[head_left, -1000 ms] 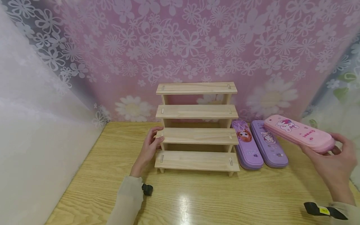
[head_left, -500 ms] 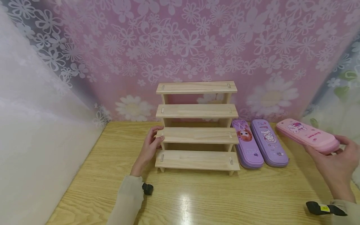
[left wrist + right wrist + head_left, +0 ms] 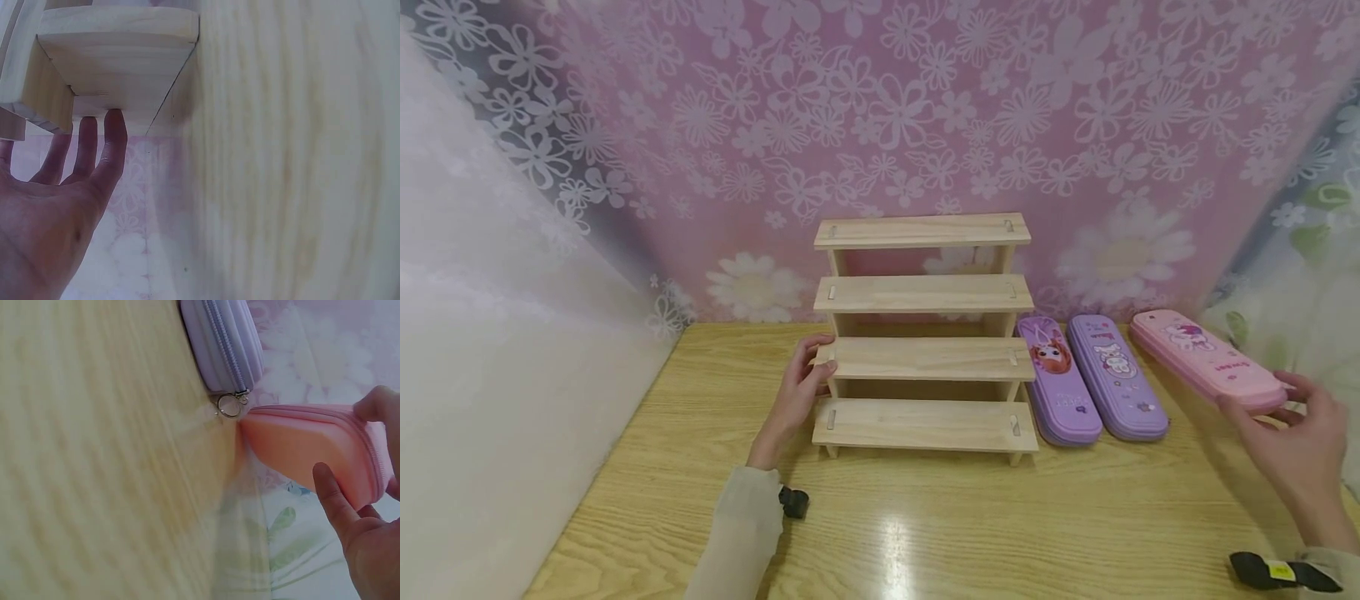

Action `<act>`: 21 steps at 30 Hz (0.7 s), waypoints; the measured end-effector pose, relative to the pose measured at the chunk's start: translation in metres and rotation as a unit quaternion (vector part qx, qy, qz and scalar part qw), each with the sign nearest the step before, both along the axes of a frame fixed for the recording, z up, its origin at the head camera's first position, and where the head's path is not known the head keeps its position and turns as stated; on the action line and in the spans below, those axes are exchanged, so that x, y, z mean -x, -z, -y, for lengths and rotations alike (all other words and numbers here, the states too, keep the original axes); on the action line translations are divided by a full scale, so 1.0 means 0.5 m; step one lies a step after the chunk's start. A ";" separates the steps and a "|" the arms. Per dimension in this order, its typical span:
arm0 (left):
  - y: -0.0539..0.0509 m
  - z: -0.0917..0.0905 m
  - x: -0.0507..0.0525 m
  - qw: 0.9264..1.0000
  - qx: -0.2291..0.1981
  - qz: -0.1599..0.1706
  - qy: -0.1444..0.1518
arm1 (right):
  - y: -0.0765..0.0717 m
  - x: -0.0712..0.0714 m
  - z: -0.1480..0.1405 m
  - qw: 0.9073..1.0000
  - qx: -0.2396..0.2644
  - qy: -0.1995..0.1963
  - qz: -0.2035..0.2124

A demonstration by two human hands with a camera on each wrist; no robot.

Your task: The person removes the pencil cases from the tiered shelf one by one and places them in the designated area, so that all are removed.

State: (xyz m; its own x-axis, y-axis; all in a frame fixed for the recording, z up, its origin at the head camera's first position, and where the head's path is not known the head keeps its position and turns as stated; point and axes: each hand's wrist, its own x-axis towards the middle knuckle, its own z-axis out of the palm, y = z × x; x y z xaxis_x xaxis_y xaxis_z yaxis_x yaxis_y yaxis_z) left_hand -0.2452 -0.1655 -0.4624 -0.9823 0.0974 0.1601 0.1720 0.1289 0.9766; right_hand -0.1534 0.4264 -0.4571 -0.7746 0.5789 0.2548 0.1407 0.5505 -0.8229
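Observation:
A light wooden shelf stand (image 3: pixel 925 358) with several stepped tiers stands near the back of the table. My left hand (image 3: pixel 793 392) grips its left side at the second-lowest tier, thumb on top. In the left wrist view, the fingers (image 3: pixel 114 147) reach against the stand's side. My right hand (image 3: pixel 1296 437) pinches the near end of a pink zip pencil case (image 3: pixel 1213 358) printed with a rabbit and "Sweet". That case slopes, its near end raised above the table and its far end low by the back cloth. Whether the far end touches the table is unclear.
Between the stand and the pink case lie two purple pencil cases: one with a red-haired girl (image 3: pixel 1060 392), close against the stand, and one with a white character (image 3: pixel 1118 379). A pink flowered cloth (image 3: pixel 895 108) hangs behind the wood-grain table (image 3: pixel 700 483).
My right hand has carried the pink pencil case right, away from above the purple cases, then lowered it toward the table at the back. The left hand has kept its hold on the stand.

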 end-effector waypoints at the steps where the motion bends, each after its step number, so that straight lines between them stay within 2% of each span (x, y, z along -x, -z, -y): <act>1: 0.000 0.000 -0.001 1.000 -0.001 0.000 0.001 | 0.005 -0.004 -0.003 1.000 -0.011 -0.010 0.009; 7: -0.003 0.000 -0.006 1.000 -0.001 0.000 -0.001 | 0.026 -0.019 -0.016 0.992 -0.054 -0.091 0.067; 10: -0.003 0.000 -0.008 1.000 0.000 0.002 -0.002 | 0.034 -0.023 -0.020 0.988 -0.065 -0.116 0.083; 17: -0.001 0.000 -0.008 1.000 0.002 0.000 -0.002 | 0.048 -0.019 -0.029 0.978 -0.111 -0.132 0.120; 21: -0.001 0.000 -0.008 1.000 0.002 -0.001 -0.002 | 0.049 -0.013 -0.031 0.974 -0.118 -0.133 0.138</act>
